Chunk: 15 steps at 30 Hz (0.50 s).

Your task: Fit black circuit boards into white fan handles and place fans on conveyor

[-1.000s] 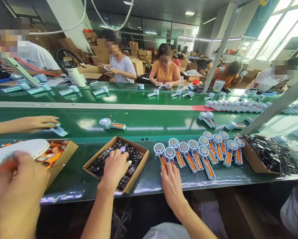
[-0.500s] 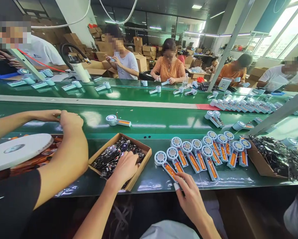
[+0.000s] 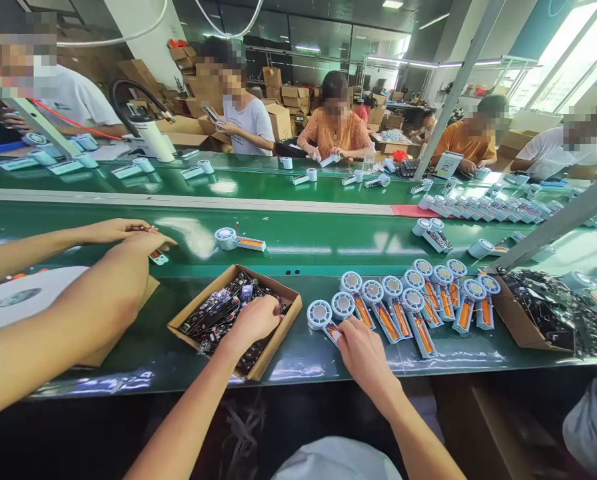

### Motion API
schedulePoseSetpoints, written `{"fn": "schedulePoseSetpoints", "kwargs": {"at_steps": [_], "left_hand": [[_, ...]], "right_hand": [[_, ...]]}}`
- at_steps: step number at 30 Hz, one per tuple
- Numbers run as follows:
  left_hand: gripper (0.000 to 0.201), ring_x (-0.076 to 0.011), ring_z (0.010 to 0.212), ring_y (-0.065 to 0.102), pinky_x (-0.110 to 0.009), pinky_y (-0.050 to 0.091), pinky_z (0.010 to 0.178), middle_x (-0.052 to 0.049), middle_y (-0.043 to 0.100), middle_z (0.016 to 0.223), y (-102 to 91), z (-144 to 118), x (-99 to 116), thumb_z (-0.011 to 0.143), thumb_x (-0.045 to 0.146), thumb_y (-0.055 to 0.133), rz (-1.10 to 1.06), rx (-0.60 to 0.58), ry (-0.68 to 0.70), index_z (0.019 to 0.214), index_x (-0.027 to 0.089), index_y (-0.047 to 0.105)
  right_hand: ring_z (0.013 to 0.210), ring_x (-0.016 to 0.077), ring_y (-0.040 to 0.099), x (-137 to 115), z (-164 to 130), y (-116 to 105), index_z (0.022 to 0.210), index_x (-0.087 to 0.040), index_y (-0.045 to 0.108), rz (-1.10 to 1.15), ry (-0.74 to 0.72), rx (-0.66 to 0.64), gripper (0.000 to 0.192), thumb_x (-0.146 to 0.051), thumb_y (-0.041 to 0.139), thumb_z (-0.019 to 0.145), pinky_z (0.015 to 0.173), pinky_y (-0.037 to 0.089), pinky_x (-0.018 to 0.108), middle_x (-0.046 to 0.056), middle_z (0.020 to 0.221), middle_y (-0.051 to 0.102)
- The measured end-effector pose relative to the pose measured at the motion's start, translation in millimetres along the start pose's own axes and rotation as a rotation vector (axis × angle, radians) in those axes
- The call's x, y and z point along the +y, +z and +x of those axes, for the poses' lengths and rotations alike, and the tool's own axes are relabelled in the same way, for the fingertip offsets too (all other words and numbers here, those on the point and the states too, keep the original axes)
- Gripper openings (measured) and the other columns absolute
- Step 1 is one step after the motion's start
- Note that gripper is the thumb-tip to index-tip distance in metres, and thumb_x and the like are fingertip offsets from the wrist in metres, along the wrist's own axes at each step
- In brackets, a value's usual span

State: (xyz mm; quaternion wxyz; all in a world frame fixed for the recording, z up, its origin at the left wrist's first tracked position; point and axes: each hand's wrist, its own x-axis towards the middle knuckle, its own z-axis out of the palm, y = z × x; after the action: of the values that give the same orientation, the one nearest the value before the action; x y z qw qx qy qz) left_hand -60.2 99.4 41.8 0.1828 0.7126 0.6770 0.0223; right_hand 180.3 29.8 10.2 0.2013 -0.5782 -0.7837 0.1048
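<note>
At the bench's near edge, left hand (image 3: 254, 319) digs closed-fingered among boards in the box (image 3: 278, 343), right hand (image 3: 362, 353) grasps a fan (image 3: 323, 317); pairing them likely follows.

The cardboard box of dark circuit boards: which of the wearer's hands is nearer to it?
Left. The left hand reaches into the cardboard box, on the dark circuit boards. The right hand lies right of it, at the nearest fan unit.
</note>
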Motion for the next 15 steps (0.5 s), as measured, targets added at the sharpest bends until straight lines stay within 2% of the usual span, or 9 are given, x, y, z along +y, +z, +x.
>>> {"fn": "schedulePoseSetpoints", "kwargs": {"at_steps": [2,4,6,8,9,10,12,13,15], "left_hand": [[0.017,-0.0244,0.077,0.069,-0.031,0.044,0.066,-0.007,0.074,0.080,-6.8,-6,-7,0.085,0.027,0.054,-0.038,0.082,-0.026,0.070,0.022,0.059],[0.019,-0.0234,0.078,0.068,-0.032,0.047,0.070,-0.008,0.074,0.085,-12.0,-18,-12,0.089,0.035,0.048,-0.191,0.255,-0.075,0.081,0.022,0.059],[0.021,-0.0220,0.073,0.068,-0.032,0.051,0.069,-0.006,0.073,0.081,-11.9,-36,-10,0.087,0.040,0.051,-0.592,0.497,-0.110,0.093,0.021,0.057],[0.038,-0.0196,0.061,0.067,-0.032,0.053,0.063,-0.001,0.071,0.072,-4.4,-56,2,0.084,0.044,0.059,-1.002,0.576,-0.112,0.113,0.020,0.053],[0.048,-0.0175,0.055,0.066,-0.031,0.054,0.061,0.002,0.071,0.071,2.2,-66,10,0.083,0.044,0.064,-1.127,0.542,-0.106,0.123,0.021,0.050],[0.049,-0.0151,0.050,0.063,-0.030,0.053,0.059,0.003,0.070,0.069,10.2,-75,18,0.082,0.042,0.067,-1.232,0.500,-0.089,0.124,0.022,0.051],[0.038,-0.0139,0.046,0.062,-0.027,0.051,0.052,0.001,0.070,0.066,28.7,-91,32,0.082,0.044,0.068,-1.478,0.336,-0.053,0.110,0.019,0.062],[0.038,-0.0178,0.055,0.068,-0.028,0.052,0.050,-0.004,0.074,0.073,37.9,-97,38,0.081,0.045,0.069,-1.596,0.236,-0.050,0.107,0.018,0.065],[0.041,-0.0296,0.092,0.074,-0.034,0.059,0.066,-0.013,0.077,0.101,53.7,-106,43,0.082,0.048,0.069,-1.793,0.039,-0.027,0.110,0.017,0.070]], "right_hand": [[0.067,0.0170,0.061,5,4,-5,0.078,-0.020,0.061,0.187,0.087,-0.025,0.019,-0.021,0.052,0.095,0.059,0.040,0.025,0.003,0.074,0.065],[0.061,0.0150,0.057,9,6,-9,0.080,-0.020,0.062,0.408,0.160,-0.064,0.018,-0.026,0.052,0.094,0.057,0.038,0.024,0.000,0.067,0.062],[0.058,0.0137,0.054,13,8,-11,0.086,-0.020,0.064,0.624,0.207,-0.085,0.014,-0.031,0.056,0.091,0.054,0.038,0.023,-0.002,0.065,0.060],[0.057,0.0130,0.054,17,9,-12,0.094,-0.020,0.065,0.816,0.231,-0.126,0.019,-0.037,0.059,0.088,0.054,0.041,0.023,-0.003,0.067,0.061],[0.057,0.0130,0.055,20,9,-13,0.098,-0.020,0.065,0.898,0.235,-0.174,0.023,-0.040,0.058,0.089,0.054,0.043,0.023,-0.002,0.069,0.062],[0.056,0.0131,0.056,22,9,-13,0.101,-0.020,0.065,0.964,0.238,-0.233,0.028,-0.044,0.056,0.090,0.054,0.045,0.024,-0.001,0.072,0.064],[0.056,0.0136,0.059,26,9,-15,0.105,-0.019,0.064,0.994,0.256,-0.299,0.032,-0.045,0.048,0.094,0.054,0.048,0.026,0.002,0.078,0.068],[0.057,0.0140,0.060,27,8,-16,0.107,-0.019,0.064,0.936,0.258,-0.283,0.031,-0.041,0.046,0.095,0.056,0.048,0.026,0.003,0.080,0.070],[0.064,0.0155,0.063,26,8,-18,0.108,-0.019,0.066,0.711,0.216,-0.189,0.025,-0.028,0.047,0.094,0.063,0.050,0.028,0.005,0.087,0.071]]}}
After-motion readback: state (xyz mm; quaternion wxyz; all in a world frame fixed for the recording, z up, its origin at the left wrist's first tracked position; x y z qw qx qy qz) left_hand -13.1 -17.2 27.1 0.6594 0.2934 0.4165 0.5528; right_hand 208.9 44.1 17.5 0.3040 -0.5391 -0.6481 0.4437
